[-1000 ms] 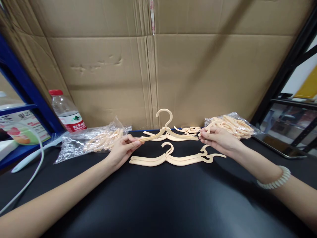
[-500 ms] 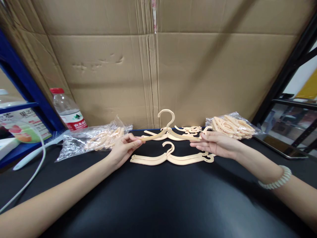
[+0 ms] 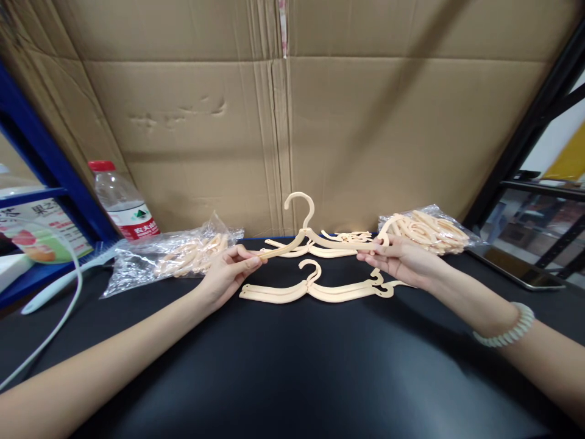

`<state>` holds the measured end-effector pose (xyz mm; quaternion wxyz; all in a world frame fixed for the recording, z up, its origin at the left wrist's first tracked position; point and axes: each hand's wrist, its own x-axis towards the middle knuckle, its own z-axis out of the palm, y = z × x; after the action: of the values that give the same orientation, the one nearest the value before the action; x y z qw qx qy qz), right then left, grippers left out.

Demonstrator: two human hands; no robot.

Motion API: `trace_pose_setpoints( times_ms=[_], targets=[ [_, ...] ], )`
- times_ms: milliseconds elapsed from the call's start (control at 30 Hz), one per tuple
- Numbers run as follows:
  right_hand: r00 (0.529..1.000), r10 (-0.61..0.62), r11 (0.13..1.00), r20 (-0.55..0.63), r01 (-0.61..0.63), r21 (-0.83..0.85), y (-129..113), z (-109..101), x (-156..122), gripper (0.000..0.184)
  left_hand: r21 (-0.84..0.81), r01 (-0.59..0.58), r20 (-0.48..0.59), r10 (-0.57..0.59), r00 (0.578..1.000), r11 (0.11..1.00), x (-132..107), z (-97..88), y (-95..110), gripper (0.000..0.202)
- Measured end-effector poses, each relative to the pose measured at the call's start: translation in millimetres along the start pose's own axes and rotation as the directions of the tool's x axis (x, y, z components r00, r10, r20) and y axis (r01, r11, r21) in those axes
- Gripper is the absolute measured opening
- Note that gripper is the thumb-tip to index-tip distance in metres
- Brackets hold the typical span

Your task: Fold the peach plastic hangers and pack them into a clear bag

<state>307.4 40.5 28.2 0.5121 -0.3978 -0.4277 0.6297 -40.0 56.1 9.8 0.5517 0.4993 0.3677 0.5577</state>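
Observation:
A cream plastic hanger (image 3: 305, 235) is lifted just above the black table, hook upward. My left hand (image 3: 228, 272) pinches its left arm tip. My right hand (image 3: 402, 259) pinches its right arm tip. Under it, nearer me, a small stack of matching hangers (image 3: 315, 289) lies flat on the black table (image 3: 292, 366). More loose hanger parts (image 3: 347, 236) lie behind, by the cardboard.
A clear bag of hanger parts (image 3: 178, 256) lies at the left, another bag (image 3: 425, 230) at the right. A red-capped water bottle (image 3: 119, 201) stands back left by a blue shelf (image 3: 41, 164). A cardboard wall (image 3: 283, 122) closes the back. A white cable (image 3: 68, 305) curves at left.
The held hanger has risen slightly and levelled out. My right hand shifted a little right and up along its arm tip. My left hand stays put.

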Motion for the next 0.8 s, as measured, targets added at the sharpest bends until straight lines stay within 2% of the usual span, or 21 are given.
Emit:
trace_pose_setpoints(
  times_ms=[233,333,433,633,800],
  targets=[
    [1.0,0.002,0.999,0.029,-0.001,-0.039,-1.0,-2.1,0.9,0.003,0.009,-0.005,-0.016,0.005,1.0,1.0,-0.8,0.5,0.7,0.03],
    [1.0,-0.012,0.997,0.011,0.012,-0.08,1.0,-3.6,2.1,0.015,-0.001,-0.003,-0.023,0.003,1.0,1.0,-0.5,-0.1,0.7,0.03],
    [0.999,-0.046,0.993,-0.009,0.045,-0.112,2.5,-5.2,3.5,0.012,-0.019,0.003,-0.029,-0.004,1.0,1.0,-0.3,-0.4,0.5,0.03],
    [0.992,-0.124,0.99,-0.021,0.122,-0.07,1.3,-10.4,6.8,0.026,-0.04,0.004,-0.032,-0.005,0.999,0.999,0.3,-0.1,-0.5,0.032],
    [0.995,-0.095,0.991,0.006,0.095,-0.09,-0.1,-10.1,5.4,0.026,-0.048,0.0,-0.025,-0.001,1.0,0.999,1.5,-1.9,-1.4,0.03]
  ],
)
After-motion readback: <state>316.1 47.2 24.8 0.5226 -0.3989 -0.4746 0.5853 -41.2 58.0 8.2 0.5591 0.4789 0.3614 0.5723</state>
